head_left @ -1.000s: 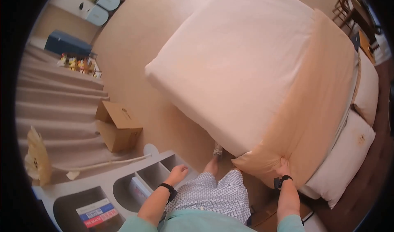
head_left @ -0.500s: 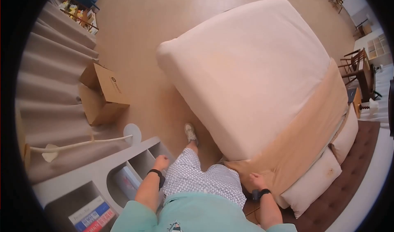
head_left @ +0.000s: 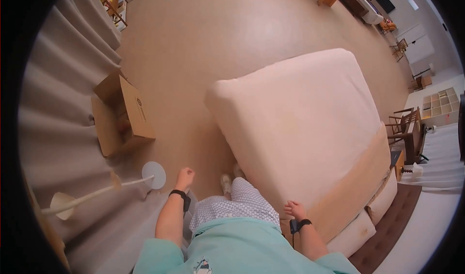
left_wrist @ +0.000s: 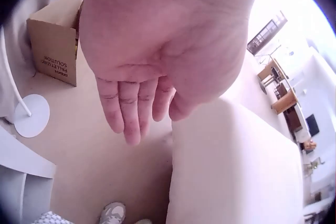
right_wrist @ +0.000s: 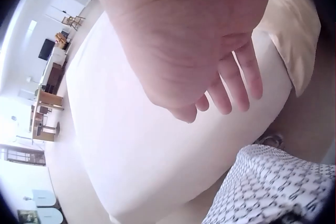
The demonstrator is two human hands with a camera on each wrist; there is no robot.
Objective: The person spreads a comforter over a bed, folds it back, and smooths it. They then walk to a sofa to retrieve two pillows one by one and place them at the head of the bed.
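A bed with a pale fitted sheet [head_left: 300,119] fills the right of the head view, a tan cover [head_left: 356,184] folded across its pillow end. The right hand [head_left: 296,210] is held beside the bed's near edge, empty, its fingers loosely bent; in the right wrist view the palm and fingers [right_wrist: 231,79] hang in front of the sheet [right_wrist: 142,155]. On the other side of the body the left hand [head_left: 185,178] is in the air above the floor, holding nothing; the left wrist view shows its fingers [left_wrist: 128,108] relaxed.
An opened cardboard box [head_left: 138,109] stands by the grey curtain [head_left: 63,90]. Nearer is a round white stand base [head_left: 154,175] with a pole. Pillows [head_left: 356,235] and a brown headboard [head_left: 395,225] are at the lower right. Bare floor [head_left: 179,80] lies left of the bed.
The right hand has let go of the tan cover and drawn back from it. The view has turned, the bed now lower in it; the feet stand close together, and the left hand remains empty.
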